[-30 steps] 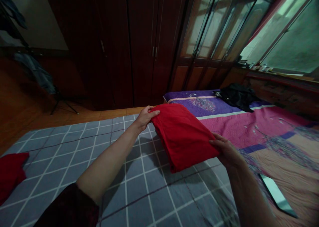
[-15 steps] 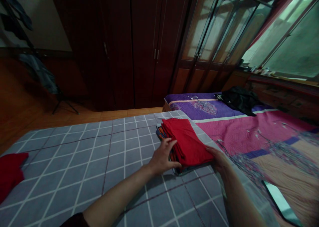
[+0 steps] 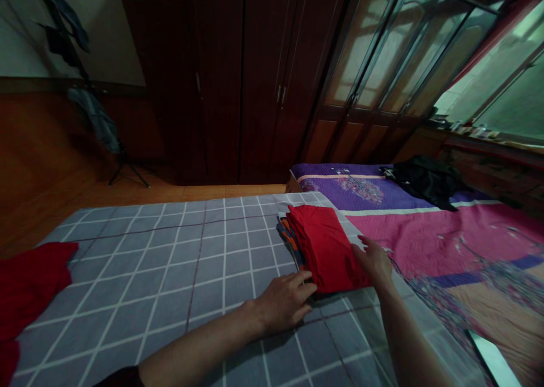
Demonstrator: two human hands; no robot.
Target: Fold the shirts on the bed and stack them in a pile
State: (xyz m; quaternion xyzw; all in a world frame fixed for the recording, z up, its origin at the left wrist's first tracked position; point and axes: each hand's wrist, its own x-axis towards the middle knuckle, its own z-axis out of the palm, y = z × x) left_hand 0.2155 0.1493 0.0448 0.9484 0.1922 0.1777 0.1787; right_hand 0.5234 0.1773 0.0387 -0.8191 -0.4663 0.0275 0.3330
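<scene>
Resting at the near left corner of a folded red cloth (image 3: 327,239), the left hand (image 3: 284,302) has its fingers bent and lying close to one another, tips against the cloth's edge; whether they pinch any fabric against the thumb cannot be told. At the opposite side, the right hand (image 3: 376,268) has its thumb parted from its fingers, the thumb tip at the cloth's right edge and the fingers pointing past it. The red cloth thus lies between the two hands' fingers, flat on top of a patterned cloth (image 3: 289,237) whose blue and orange folds show just beyond the left fingertips. Beneath the stack, and below both hands' fingers, spreads a grey checked cover (image 3: 191,273). Well to the left of the left fingers, a second red cloth (image 3: 34,279) lies rumpled on that cover. Right of the right fingers extends a purple and pink quilt (image 3: 416,234), with a dark garment (image 3: 425,180) heaped on its farther part. Nearer the viewer than the right fingers, and off to their right, lies a pale flat slab (image 3: 493,356), cut off by the picture's lower edge. Well beyond all the fingers stands a dark wooden wardrobe (image 3: 263,64).
</scene>
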